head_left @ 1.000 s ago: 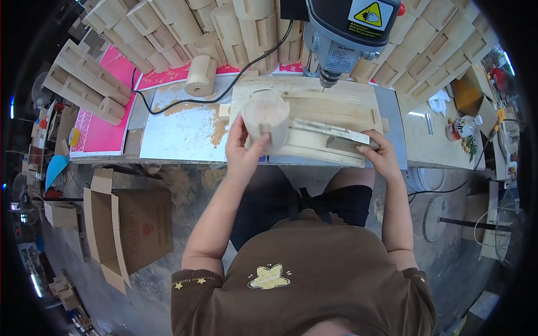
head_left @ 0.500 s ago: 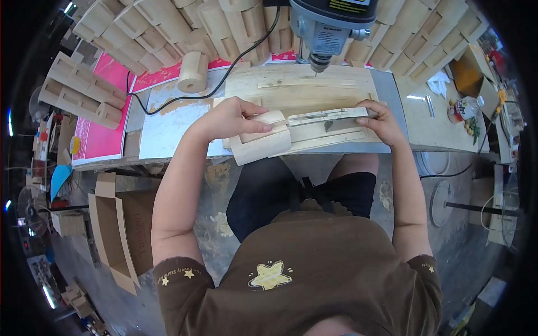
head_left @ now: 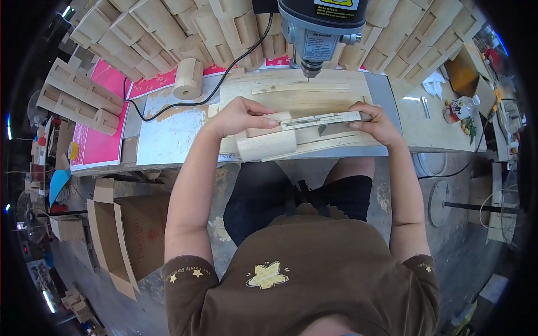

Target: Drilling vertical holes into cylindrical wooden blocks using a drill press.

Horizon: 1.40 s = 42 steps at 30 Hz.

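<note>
A pale wooden cylinder block (head_left: 267, 145) with a cut-out recess lies on its side at the near edge of the wooden jig board (head_left: 314, 75). My left hand (head_left: 241, 119) is closed on its far side, with the thumb over the recess edge. My right hand (head_left: 376, 123) grips one end of a long, narrow wooden strip (head_left: 322, 120), thumb on the near side. The strip's left end meets the block beside my left fingertips; whether it sits inside the recess is hidden. Above the board hangs a drill press (head_left: 320, 45), its bit clear of the wood.
Notched wooden cylinders (head_left: 235, 28) are stacked along the back, and one stands apart (head_left: 189, 78). A black cable (head_left: 216, 89) crosses the table. At right are a plastic bottle (head_left: 462, 109) and a white tissue (head_left: 434, 84). An open cardboard box (head_left: 134, 235) stands on the floor.
My left hand and the block have shifted slightly right, and the block has turned nearly level. The strip's left end now overlaps the block more. My right hand keeps its grip.
</note>
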### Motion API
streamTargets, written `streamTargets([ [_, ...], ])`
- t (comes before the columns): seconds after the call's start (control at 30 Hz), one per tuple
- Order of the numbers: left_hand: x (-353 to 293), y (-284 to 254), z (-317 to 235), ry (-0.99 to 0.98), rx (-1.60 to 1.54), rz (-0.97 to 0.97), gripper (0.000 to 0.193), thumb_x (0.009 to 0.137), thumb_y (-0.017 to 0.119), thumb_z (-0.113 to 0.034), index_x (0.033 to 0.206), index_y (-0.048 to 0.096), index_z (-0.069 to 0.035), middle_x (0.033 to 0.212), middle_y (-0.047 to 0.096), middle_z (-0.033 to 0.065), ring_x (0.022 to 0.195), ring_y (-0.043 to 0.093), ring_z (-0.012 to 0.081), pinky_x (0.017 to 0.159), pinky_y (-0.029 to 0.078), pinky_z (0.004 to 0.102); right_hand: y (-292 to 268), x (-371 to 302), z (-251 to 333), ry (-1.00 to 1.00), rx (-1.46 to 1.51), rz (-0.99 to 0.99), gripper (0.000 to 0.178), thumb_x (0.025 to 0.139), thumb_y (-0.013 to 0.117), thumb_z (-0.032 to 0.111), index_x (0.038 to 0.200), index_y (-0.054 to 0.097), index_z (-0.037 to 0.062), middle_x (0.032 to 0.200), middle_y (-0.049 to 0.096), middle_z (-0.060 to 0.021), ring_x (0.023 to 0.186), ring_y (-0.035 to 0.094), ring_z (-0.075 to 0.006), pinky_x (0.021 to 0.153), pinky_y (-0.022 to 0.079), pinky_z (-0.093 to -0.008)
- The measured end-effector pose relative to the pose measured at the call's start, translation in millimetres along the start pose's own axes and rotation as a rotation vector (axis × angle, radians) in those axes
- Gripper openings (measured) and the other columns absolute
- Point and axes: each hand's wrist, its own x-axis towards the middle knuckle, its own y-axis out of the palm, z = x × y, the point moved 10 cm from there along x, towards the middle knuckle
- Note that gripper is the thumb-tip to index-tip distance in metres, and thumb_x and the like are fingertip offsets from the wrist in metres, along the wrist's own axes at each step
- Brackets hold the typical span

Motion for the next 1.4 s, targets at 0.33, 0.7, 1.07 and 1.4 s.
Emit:
streamTargets([
  [0.33,-44.2,-20.2,19.8,0.297,-0.606,-1.254,0.044,0.099,0.035,-0.035,0.113,0.055,0.001,0.100,0.057,0.0093,0.088,0.050,0.0149,0.080,0.039,0.0288,21.2,-7.6,28.5,-0.160,-0.148,-0.134,0.030,0.075,0.067,0.000,0.104,0.061,0.0026,0.091,0.059,-0.0061,0.093,0.053,-0.0194,0.084,0.041,-0.0294],
  [0.7,-62.5,56.8,-20.6,0.571,0.280,-0.958,0.052,0.076,0.068,-0.026,0.119,0.056,-0.001,0.109,0.055,0.0140,0.094,0.050,0.0289,0.086,0.036,0.0386,-26.9,-15.5,34.3,-0.248,-0.684,-0.520,0.036,0.065,0.076,0.007,0.098,0.064,0.0043,0.084,0.059,-0.0083,0.086,0.051,-0.0275,0.075,0.043,-0.0344],
  [1.07,-21.6,8.7,11.5,0.268,0.435,-0.805,0.070,0.055,0.082,-0.031,0.121,0.060,-0.022,0.096,0.059,-0.0005,0.100,0.048,0.0222,0.092,0.026,0.0416,-26.0,37.3,16.5,-0.271,-0.311,-0.476,0.038,0.071,0.073,0.001,0.106,0.061,0.0033,0.090,0.057,-0.0070,0.084,0.055,-0.0195,0.074,0.044,-0.0278],
  [1.4,-7.3,-0.2,11.6,0.323,0.569,-0.762,0.052,0.057,0.081,-0.027,0.105,0.066,-0.015,0.079,0.059,-0.0043,0.092,0.051,0.0197,0.092,0.026,0.0399,-114.4,29.0,164.5,-0.522,-0.321,-0.677,0.022,0.083,0.065,0.015,0.102,0.060,0.0066,0.085,0.059,-0.0042,0.069,0.057,-0.0148,0.061,0.045,-0.0291],
])
